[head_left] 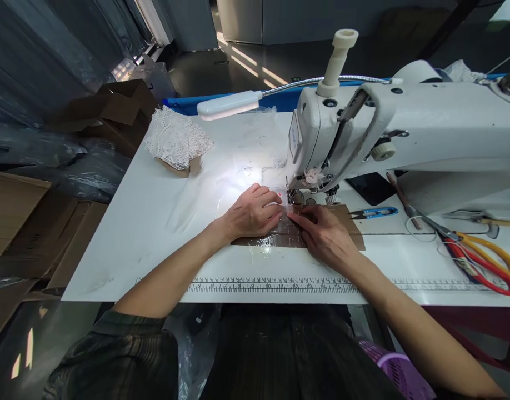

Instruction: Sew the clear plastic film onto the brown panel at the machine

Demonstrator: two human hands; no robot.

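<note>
Both hands are close together just in front of the needle of a white sewing machine. My left hand is closed, its fingers curled and resting on a thin sheer white fabric. My right hand pinches the same fabric's right edge with thumb and forefinger, close to the presser foot. Below the hands a brown, shiny-taped board lies flat on the table. The exact fingertip contact is partly hidden.
A stack of white lace lies at the back left. Blue thread snips, scissors and a dark phone lie at right. A lamp hangs above the table. A ruler strip runs along the front edge.
</note>
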